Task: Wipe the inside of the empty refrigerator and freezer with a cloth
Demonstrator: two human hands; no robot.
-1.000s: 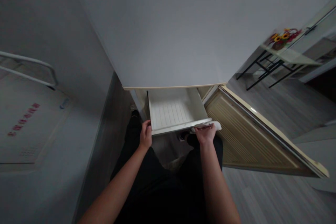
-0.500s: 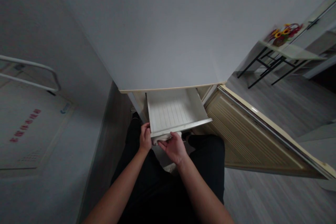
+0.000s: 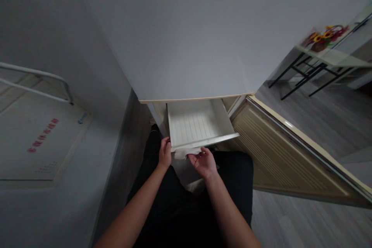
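Observation:
A white drawer [image 3: 193, 124] with a ribbed floor is pulled part way out of the refrigerator [image 3: 188, 66]. My left hand [image 3: 165, 153] grips the drawer at its front left corner, thumb and fingers closed about the edge. Below the drawer's front edge, my right hand [image 3: 203, 162] is closed on a whitish cloth [image 3: 187, 152], palm turned up. The cloth lies against the front face of the drawer. Nothing lies on the part of the drawer floor that shows.
The refrigerator door [image 3: 285, 155] stands wide open on the right, close to my right knee. A table [image 3: 334, 57] with a flower basket [image 3: 321, 42] is farther right. On the left, a white board with red writing [image 3: 43, 135] and a metal rail [image 3: 37, 71] flank the wall.
My right hand has slid a little to the right along the drawer front with the cloth. My left hand stays at the drawer's left corner. The whole view has shifted slightly.

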